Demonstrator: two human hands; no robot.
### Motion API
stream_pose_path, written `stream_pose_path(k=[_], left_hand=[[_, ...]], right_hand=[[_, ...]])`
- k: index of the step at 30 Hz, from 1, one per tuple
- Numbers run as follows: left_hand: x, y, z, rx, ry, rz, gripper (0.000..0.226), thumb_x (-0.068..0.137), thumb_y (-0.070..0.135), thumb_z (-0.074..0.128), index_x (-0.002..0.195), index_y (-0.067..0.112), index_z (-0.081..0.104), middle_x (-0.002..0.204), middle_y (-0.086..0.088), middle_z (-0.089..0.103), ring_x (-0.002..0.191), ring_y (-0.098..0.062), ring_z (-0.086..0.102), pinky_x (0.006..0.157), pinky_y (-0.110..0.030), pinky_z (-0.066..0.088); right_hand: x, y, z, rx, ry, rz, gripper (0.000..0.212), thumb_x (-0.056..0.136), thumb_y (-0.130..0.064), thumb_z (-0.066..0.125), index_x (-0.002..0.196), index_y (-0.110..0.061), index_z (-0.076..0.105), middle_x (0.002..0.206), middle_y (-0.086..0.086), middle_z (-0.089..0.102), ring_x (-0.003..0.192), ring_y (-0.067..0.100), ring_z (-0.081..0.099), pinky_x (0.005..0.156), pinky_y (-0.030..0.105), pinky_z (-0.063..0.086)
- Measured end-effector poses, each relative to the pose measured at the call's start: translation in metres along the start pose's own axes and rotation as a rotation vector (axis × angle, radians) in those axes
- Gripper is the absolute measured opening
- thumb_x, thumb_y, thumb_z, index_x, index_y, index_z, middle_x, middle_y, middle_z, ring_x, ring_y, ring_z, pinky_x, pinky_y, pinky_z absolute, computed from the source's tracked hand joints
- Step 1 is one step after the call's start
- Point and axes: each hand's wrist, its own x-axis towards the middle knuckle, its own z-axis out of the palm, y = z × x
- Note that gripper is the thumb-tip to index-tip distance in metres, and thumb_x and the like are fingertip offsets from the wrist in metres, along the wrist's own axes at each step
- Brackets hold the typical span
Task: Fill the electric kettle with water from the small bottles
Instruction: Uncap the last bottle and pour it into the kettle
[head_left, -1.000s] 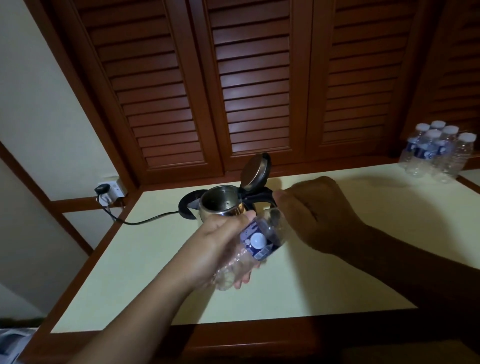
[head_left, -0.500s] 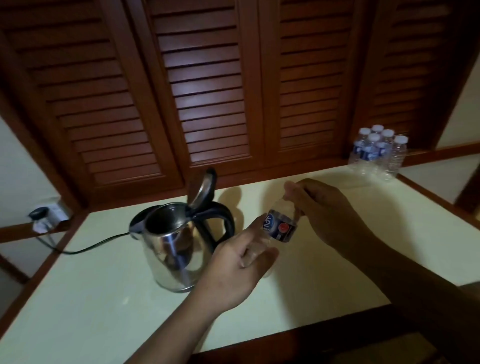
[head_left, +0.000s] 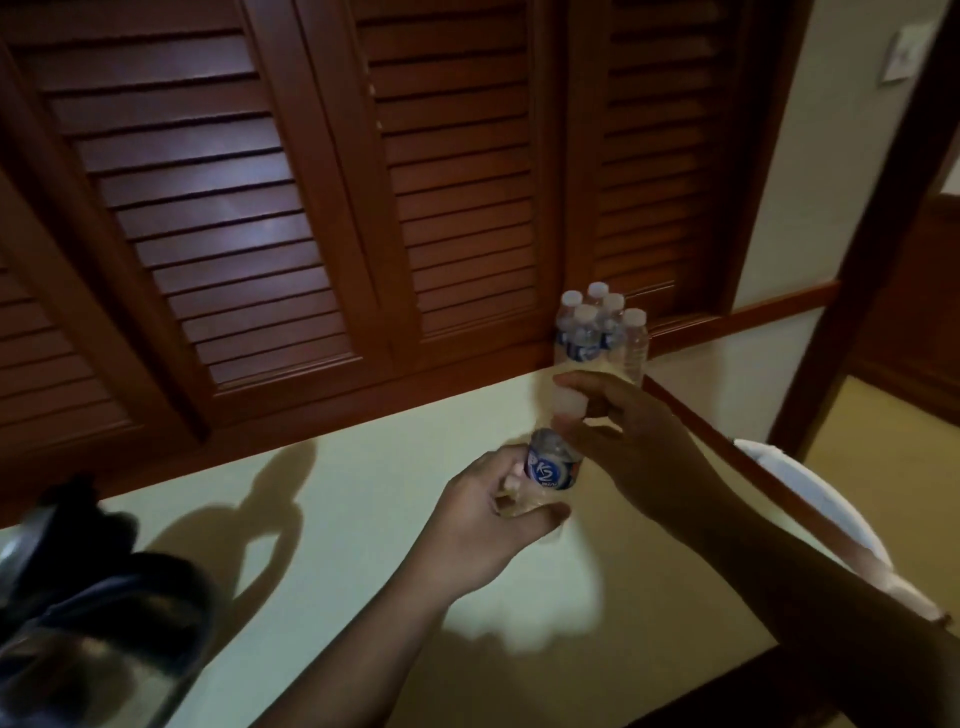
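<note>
My left hand (head_left: 485, 525) grips a small clear water bottle (head_left: 550, 465) with a blue label, held above the pale table (head_left: 353, 519). My right hand (head_left: 628, 436) pinches the bottle's white cap (head_left: 567, 402) at the top; whether the cap still sits on the neck is unclear. The steel electric kettle (head_left: 78, 613) with its black handle fills the lower left corner, partly cut off by the frame. Several more small bottles (head_left: 602, 332) stand grouped at the table's back right corner.
Dark wooden louvred doors (head_left: 311, 208) rise behind the table. A white rounded object (head_left: 810, 499) sits past the table's right edge, next to a wooden post (head_left: 857, 249). Shadows of the kettle fall on the tabletop.
The view has swung right, so the kettle has slid to the lower left corner. The bottle has gone from tilted to upright, with both hands still on it near the spare bottles.
</note>
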Motion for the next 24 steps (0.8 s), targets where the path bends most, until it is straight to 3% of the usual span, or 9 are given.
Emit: stream_pose_path(k=[4, 6, 10, 13, 16, 19, 21, 24], left_hand=[[0.062, 0.0, 0.048, -0.003, 0.073, -0.061, 0.038, 0.084, 0.03, 0.086, 0.117, 0.035, 0.068, 0.111, 0.008, 0.074, 0.103, -0.009, 0.069, 0.088, -0.025, 0.056], [0.091, -0.004, 0.069, 0.002, 0.127, -0.084, 0.039, 0.083, 0.032, 0.086, 0.116, 0.038, 0.066, 0.114, 0.008, 0.072, 0.104, -0.006, 0.067, 0.088, -0.025, 0.056], [0.138, -0.005, 0.101, 0.037, 0.245, -0.146, 0.043, 0.083, 0.035, 0.086, 0.119, 0.036, 0.063, 0.112, 0.014, 0.07, 0.098, 0.004, 0.062, 0.08, -0.012, 0.047], [0.164, -0.003, 0.117, 0.084, 0.326, -0.178, 0.039, 0.084, 0.036, 0.085, 0.115, 0.033, 0.062, 0.104, 0.014, 0.07, 0.084, 0.01, 0.059, 0.068, -0.006, 0.042], [0.183, -0.002, 0.128, 0.084, 0.386, -0.225, 0.033, 0.084, 0.038, 0.085, 0.102, 0.037, 0.057, 0.096, 0.015, 0.069, 0.079, 0.014, 0.06, 0.063, -0.006, 0.044], [0.196, -0.003, 0.137, 0.074, 0.427, -0.272, 0.036, 0.082, 0.045, 0.085, 0.095, 0.039, 0.053, 0.094, 0.017, 0.069, 0.079, 0.003, 0.065, 0.064, -0.013, 0.047], [0.203, -0.003, 0.142, 0.077, 0.453, -0.296, 0.04, 0.08, 0.049, 0.086, 0.096, 0.039, 0.051, 0.093, 0.018, 0.069, 0.079, 0.0, 0.065, 0.064, -0.016, 0.048], [0.21, -0.005, 0.146, 0.084, 0.468, -0.317, 0.045, 0.08, 0.047, 0.087, 0.102, 0.038, 0.049, 0.09, 0.019, 0.067, 0.075, 0.004, 0.064, 0.057, -0.008, 0.044]], right_hand=[[0.032, 0.039, -0.049, 0.083, -0.023, -0.03, 0.024, 0.099, -0.025, 0.059, 0.117, -0.039, 0.064, 0.111, -0.022, 0.07, 0.107, -0.002, 0.064, 0.079, 0.011, 0.051], [0.047, 0.064, -0.068, 0.086, 0.027, -0.051, 0.025, 0.1, -0.024, 0.058, 0.11, -0.046, 0.066, 0.113, -0.022, 0.07, 0.108, 0.001, 0.065, 0.086, 0.017, 0.051], [0.077, 0.125, -0.096, -0.056, 0.238, 0.059, 0.015, 0.095, -0.024, 0.065, 0.108, -0.03, 0.069, 0.108, -0.013, 0.07, 0.099, 0.001, 0.065, 0.091, 0.032, 0.053], [0.1, 0.159, -0.106, -0.028, 0.313, 0.161, 0.029, 0.088, -0.027, 0.073, 0.115, -0.026, 0.062, 0.114, -0.007, 0.066, 0.104, 0.009, 0.065, 0.092, 0.032, 0.052], [0.118, 0.181, -0.109, -0.003, 0.215, 0.257, 0.057, 0.083, -0.028, 0.079, 0.133, -0.024, 0.05, 0.129, -0.004, 0.056, 0.114, 0.014, 0.057, 0.095, 0.028, 0.046], [0.131, 0.194, -0.11, -0.053, 0.087, 0.263, 0.073, 0.083, -0.03, 0.079, 0.144, -0.022, 0.041, 0.137, -0.008, 0.049, 0.12, 0.011, 0.051, 0.101, 0.029, 0.042], [0.138, 0.199, -0.11, -0.043, 0.046, 0.252, 0.073, 0.083, -0.028, 0.079, 0.144, -0.022, 0.04, 0.137, -0.008, 0.051, 0.121, 0.01, 0.051, 0.102, 0.028, 0.041], [0.144, 0.201, -0.11, -0.014, 0.013, 0.221, 0.062, 0.084, -0.022, 0.078, 0.136, -0.025, 0.044, 0.128, -0.01, 0.058, 0.116, 0.007, 0.056, 0.1, 0.027, 0.044]])
